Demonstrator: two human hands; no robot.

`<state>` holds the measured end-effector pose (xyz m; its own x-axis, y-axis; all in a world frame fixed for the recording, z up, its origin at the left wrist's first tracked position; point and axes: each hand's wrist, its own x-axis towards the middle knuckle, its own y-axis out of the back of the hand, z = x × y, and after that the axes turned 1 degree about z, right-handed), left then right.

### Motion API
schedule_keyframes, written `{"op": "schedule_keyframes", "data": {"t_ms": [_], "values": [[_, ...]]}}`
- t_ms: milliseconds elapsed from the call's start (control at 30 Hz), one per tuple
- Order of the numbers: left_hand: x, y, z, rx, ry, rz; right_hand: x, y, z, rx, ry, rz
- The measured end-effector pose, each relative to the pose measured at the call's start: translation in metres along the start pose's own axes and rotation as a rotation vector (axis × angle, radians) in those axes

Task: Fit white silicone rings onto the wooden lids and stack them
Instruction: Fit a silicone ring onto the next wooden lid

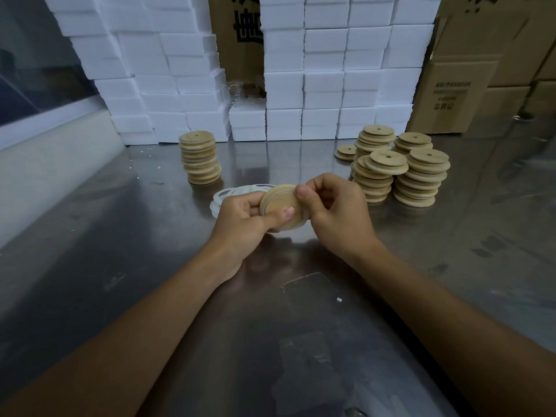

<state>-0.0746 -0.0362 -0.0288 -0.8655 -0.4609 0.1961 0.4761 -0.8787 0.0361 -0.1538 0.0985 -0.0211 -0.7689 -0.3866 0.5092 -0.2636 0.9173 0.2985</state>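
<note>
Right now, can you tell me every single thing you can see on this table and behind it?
Round wooden lid being fitted: one, tan, held between both hands.
Loose white silicone rings: small pile, count unclear, behind the hands.
Single stack of round wooden lids: one, tan, far left.
Cluster of round wooden lid stacks: about five, tan, far right.
White foam blocks: many, walled up at the back.
Brown cardboard boxes: several, back right and centre.
Shiny steel table: one, grey.
Left hand: grips lid.
Right hand: pinches lid's edge.
</note>
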Motion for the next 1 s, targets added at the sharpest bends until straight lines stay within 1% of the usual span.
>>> {"op": "schedule_keyframes", "data": {"t_ms": [167, 333, 600, 667, 800, 933, 1000], "values": [[0.0, 0.0, 0.002, -0.058, 0.043, -0.009, 0.004, 0.005, 0.0, 0.092, -0.022, -0.039], [-0.001, 0.001, 0.006, -0.136, 0.077, 0.042, 0.0, 0.004, 0.005, 0.138, -0.062, -0.1], [-0.001, 0.002, 0.006, -0.109, 0.07, 0.012, -0.002, 0.002, 0.008, 0.16, -0.101, -0.112], [-0.001, 0.001, 0.005, -0.076, 0.039, -0.001, -0.004, 0.002, 0.009, 0.099, -0.052, -0.101], [-0.001, -0.002, 0.001, 0.044, -0.055, 0.0, -0.006, 0.003, 0.009, -0.036, 0.116, -0.089], [0.0, -0.001, -0.001, 0.072, -0.077, -0.009, -0.005, 0.007, 0.008, -0.096, 0.207, -0.136], [0.0, -0.002, -0.002, 0.124, -0.105, -0.02, -0.004, 0.009, 0.007, -0.162, 0.283, -0.179]]}}
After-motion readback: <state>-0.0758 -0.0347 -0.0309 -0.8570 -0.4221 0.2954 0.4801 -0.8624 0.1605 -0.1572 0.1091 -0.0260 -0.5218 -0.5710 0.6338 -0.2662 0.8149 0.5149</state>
